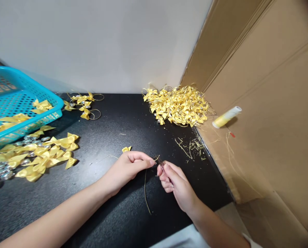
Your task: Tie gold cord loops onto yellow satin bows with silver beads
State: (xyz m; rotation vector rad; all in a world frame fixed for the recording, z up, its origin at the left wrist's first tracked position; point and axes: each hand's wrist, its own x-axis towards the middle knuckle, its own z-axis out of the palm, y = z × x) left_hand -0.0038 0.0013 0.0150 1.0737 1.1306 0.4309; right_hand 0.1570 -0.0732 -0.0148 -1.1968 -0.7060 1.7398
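Over the counter (115,119), the left hand (130,168) pinched gold cord (145,189); the right hand (176,184) gripped what looked like snips (161,163), tips beside it. Keeping the cord taut seemed wise.

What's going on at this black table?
A person's left hand pinches a thin gold cord, part of it hanging down. The right hand holds a small, slim tool, its tip close to the cord at the left fingertips. A heap of yellow ribbon bows with gold loops is at the back; loose yellow bows and shiny silver beads lie by the turquoise plastic basket.
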